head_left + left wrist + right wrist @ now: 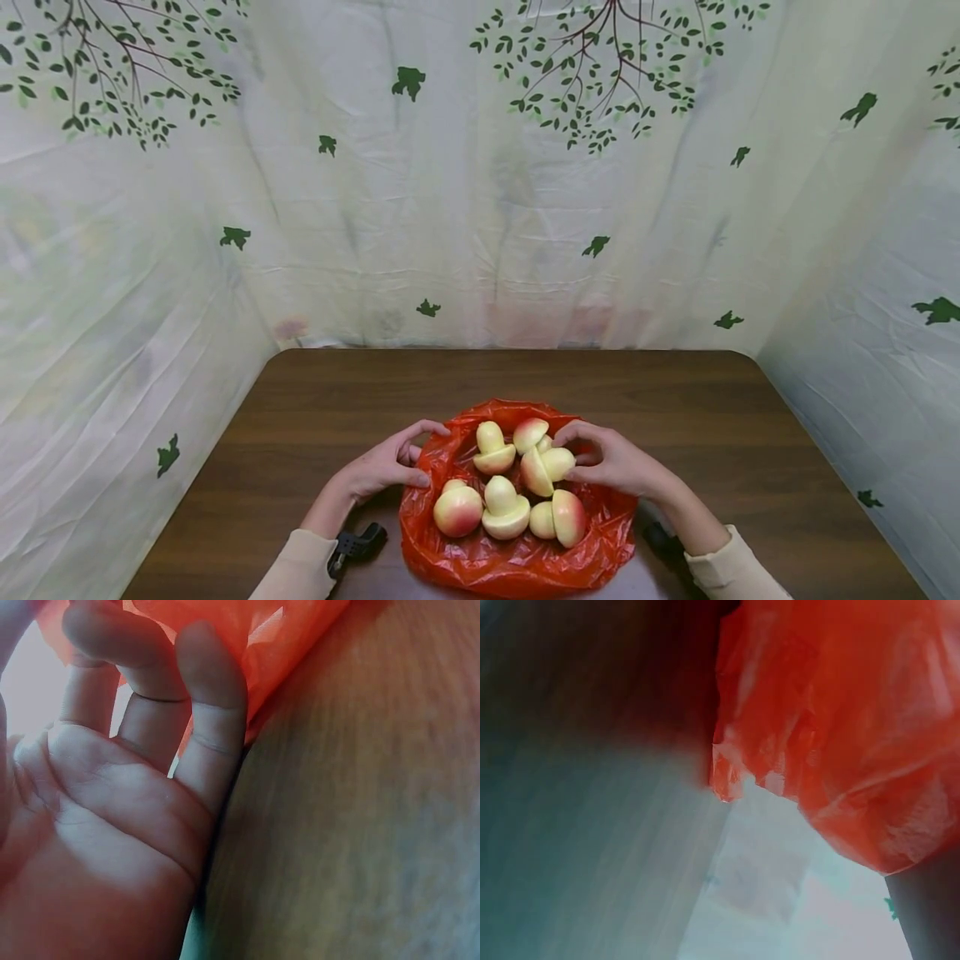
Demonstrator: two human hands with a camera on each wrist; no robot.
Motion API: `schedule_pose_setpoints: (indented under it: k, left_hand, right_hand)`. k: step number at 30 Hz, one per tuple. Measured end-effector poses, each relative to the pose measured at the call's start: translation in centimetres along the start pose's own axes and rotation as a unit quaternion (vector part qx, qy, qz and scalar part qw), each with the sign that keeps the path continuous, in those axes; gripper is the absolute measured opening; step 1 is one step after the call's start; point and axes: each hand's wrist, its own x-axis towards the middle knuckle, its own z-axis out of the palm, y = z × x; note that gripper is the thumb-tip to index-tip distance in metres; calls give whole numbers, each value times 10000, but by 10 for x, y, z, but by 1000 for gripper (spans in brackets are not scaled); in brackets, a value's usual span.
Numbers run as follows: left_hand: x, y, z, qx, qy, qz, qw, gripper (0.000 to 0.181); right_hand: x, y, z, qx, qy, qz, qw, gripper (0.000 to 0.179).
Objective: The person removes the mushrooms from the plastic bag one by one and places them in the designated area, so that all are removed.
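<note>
A crumpled red plastic bag [438, 558] lies spread on the table, with several pale yellow, red-blushed model mushrooms [458, 510] on it. My left hand [386, 461] holds the bag's left edge, its thumb and index finger well apart over the plastic. In the left wrist view, that hand's fingers [214, 671] curl beside the bag [289, 645]. At the upper right of the group, my right hand [611, 457] pinches a mushroom [538, 472] by its stem between thumb and fingers. Only the bag [840, 735] shows in the right wrist view; the right hand is out of sight there.
The brown wooden table [337, 379] reaches back to a pale curtain [360, 267] printed with leaves and branches. More curtain hangs along both sides. A black wrist device [360, 546] is beside the left wrist, and another dark one [663, 537] is by the right.
</note>
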Motion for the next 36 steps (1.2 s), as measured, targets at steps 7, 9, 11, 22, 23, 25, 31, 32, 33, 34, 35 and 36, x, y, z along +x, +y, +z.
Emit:
schedule_pose_setpoints:
  k: [7, 9, 11, 22, 23, 25, 31, 32, 33, 34, 35, 36]
  left_hand:
    - [-1, -1, 0, 18, 17, -2, 10000, 66]
    - [-1, 0, 0, 17, 10, 0, 10000, 66]
    - [-1, 0, 0, 16, 5, -5, 10000, 66]
    - [-1, 0, 1, 66, 32, -36, 10000, 68]
    - [-2, 0, 1, 62, 33, -39, 10000, 68]
    - [-2, 0, 1, 44, 28, -33, 10000, 68]
    - [-1, -1, 0, 2, 4, 12, 10000, 67]
    - [-1, -1, 0, 6, 3, 15, 10000, 67]
    - [-1, -1, 0, 5, 0, 17, 10000, 67]
    - [-1, -1, 0, 10, -3, 23, 10000, 67]
    - [-1, -2, -1, 16, 0, 22, 10000, 67]
    - [-1, -2, -1, 22, 2, 22, 10000, 66]
  right_hand:
    - [-1, -5, -3, 561, 144, -60, 9983, 32]
    - [-2, -6, -5, 670, 185, 10, 9976, 33]
    - [-2, -7, -6, 765, 242, 80, 9967, 33]
    - [-7, -11, -13, 1075, 608, 39, 9923, 38]
    - [-7, -11, -14, 1086, 649, 22, 9920, 38]
    - [-8, -12, -16, 1094, 746, -19, 9912, 38]
    - [-11, -13, -25, 888, 1129, -89, 9896, 36]
    - [-12, -12, -27, 821, 1209, -92, 9892, 36]
    - [-13, -12, -29, 784, 1285, -77, 9886, 36]
    - [-14, -11, -31, 747, 1362, -76, 9878, 36]
    - [-15, -10, -33, 696, 1429, -90, 9872, 36]
    - [-16, -9, -34, 651, 1517, -68, 9862, 36]
